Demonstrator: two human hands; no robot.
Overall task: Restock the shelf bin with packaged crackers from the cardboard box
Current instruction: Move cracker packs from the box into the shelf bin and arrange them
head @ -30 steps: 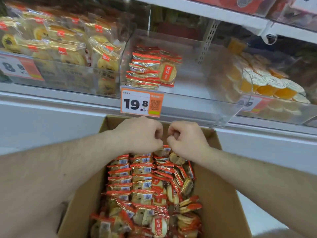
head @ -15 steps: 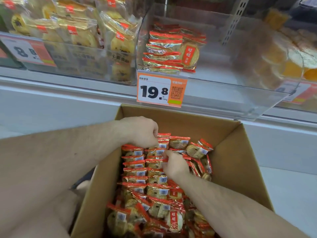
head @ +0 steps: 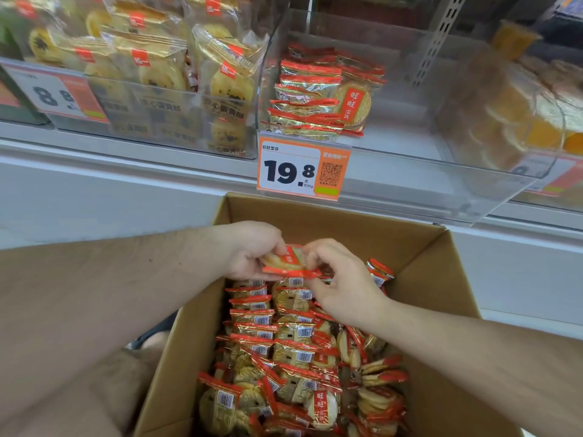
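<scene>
Left hand (head: pixel 252 250) at about 9 o'clock of the frame centre, fingers curled round a cracker packet (head: pixel 285 263) raised just above the stock in the cardboard box (head: pixel 419 257). Right hand (head: pixel 340 285) close beside it at 3 o'clock of the packet, thumb and fingertips pinching the packet's red sealed edge. Packet held roughly flat between both hands, pale round cracker showing through the clear wrap.

Below, toward 6 o'clock, open box filled with rows of the same red-and-gold packets (head: pixel 284 351), barcodes facing up, neater on the left, jumbled on the right.

Above, at 12 o'clock, clear shelf bin (head: pixel 410 171) with a small stack of matching packets (head: pixel 315 96) in its left rear part, much of the bin floor bare. Orange price tag (head: pixel 303 167) reading 19.8 clipped on the bin's front lip, just above the box's far wall.

At 10 o'clock, neighbouring bin of yellow pastry packs (head: pixel 164 64) with a tag (head: pixel 60 93) reading 8.8. At 2 o'clock, blurred orange jelly cups (head: pixel 530 115) behind clear plastic
</scene>
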